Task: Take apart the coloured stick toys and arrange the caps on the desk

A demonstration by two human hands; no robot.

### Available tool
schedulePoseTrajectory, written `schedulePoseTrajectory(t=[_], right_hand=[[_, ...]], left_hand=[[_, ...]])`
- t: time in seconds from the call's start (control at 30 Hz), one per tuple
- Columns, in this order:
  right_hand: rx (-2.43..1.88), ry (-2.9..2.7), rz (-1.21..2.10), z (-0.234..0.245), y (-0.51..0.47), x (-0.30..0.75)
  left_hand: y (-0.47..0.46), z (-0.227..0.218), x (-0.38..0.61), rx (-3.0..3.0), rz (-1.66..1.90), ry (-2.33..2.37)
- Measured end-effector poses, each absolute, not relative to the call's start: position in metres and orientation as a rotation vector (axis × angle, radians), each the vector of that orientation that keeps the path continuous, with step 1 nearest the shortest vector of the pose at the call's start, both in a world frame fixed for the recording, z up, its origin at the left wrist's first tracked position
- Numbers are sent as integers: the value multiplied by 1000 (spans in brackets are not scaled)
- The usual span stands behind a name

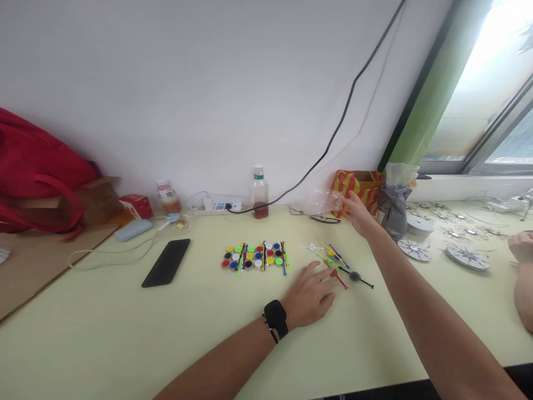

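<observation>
My left hand [310, 294], with a black watch at the wrist, lies palm down with its fingers spread. Its fingertips touch or cover part of a red arrow spinner [333, 274]. Close by lie a black arrow spinner [355, 276], a white one [312, 248] and yellow, blue and green ones partly overlapping. My right hand [361, 215] reaches to the back, its fingertips at a crinkled clear plastic bag [327, 201], which they seem to pinch. Left of my left hand, coloured round pieces [250, 256] stand in rows with arrow pointers [264, 255] laid across them.
A phone [166, 263] lies to the left. Along the wall stand a bottle [260, 194], a power strip [219, 205] and a red-yellow striped bag [362, 186]. White discs [467, 256] and another person's hand [521, 247] are at right; a black cable hangs down.
</observation>
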State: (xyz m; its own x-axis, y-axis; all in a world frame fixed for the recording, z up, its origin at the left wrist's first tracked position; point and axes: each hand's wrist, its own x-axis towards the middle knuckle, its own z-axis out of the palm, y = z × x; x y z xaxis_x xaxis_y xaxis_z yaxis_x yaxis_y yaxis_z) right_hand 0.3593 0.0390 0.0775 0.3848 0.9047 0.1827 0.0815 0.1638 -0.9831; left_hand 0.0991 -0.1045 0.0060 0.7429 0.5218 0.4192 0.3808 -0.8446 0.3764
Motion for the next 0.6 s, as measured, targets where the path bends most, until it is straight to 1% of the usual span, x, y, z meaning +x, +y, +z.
schedulePoseTrajectory(t=[0.1,0.13,0.27,0.37,0.47,0.6], right_hand=[[-1466,-1156,351,62,34,341],[-1456,-1262,298,54,27,332],[-1301,-1865,351,14,-7,298],[-1400,-2052,257,-9,-24,284],[-1465,-2053,208,-16,-26,283],[-1361,-1804,273,-4,-26,280]], left_hand=[[-104,6,100,2689,745,665],[-103,5,100,2679,752,659],[-102,5,101,2612,834,693],[-101,5,99,2517,947,820],[-97,8,96,2390,1117,915],[-91,13,91,2230,1311,990]])
